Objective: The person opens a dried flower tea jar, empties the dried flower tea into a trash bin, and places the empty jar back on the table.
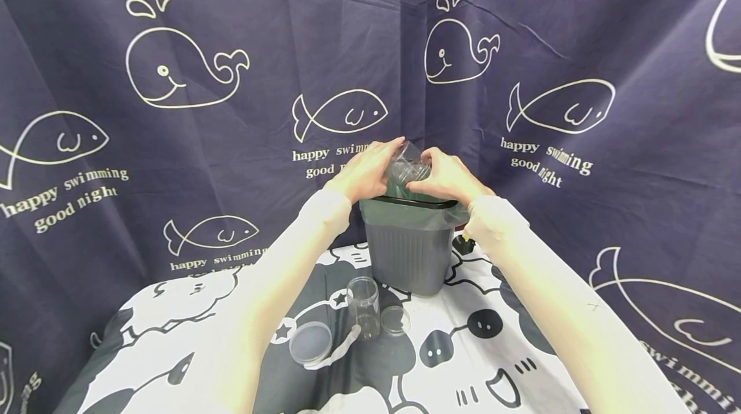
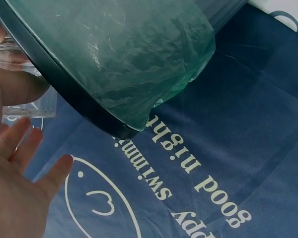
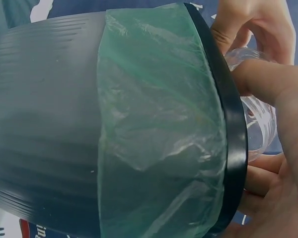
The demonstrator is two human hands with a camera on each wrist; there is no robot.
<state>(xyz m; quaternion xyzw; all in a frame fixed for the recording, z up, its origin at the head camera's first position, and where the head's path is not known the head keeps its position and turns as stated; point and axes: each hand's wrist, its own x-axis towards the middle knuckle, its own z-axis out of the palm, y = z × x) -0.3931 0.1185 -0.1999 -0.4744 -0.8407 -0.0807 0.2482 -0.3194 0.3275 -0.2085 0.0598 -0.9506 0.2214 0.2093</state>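
Observation:
Both hands hold a clear plastic jar [image 1: 407, 166] tilted over the mouth of a dark grey trash bin [image 1: 408, 253]. My left hand [image 1: 365, 173] grips the jar's left side, with some fingers spread beyond it in the left wrist view. From the other side, my right hand [image 1: 448, 176] holds it between thumb and fingers, close to the bin's black rim [image 3: 236, 144]. A green plastic bag [image 3: 161, 124] lines the bin and is folded down over its outside. The jar's lower part is partly hidden by the hands and rim.
In front of the bin, a second clear jar [image 1: 363, 308] stands on the patterned cloth. Beside it lie a clear round disc [image 1: 395, 321], a greyish round lid [image 1: 311, 342] and a curled whitish strip [image 1: 341, 351]. A small black object [image 1: 463, 245] sits behind the bin's right side.

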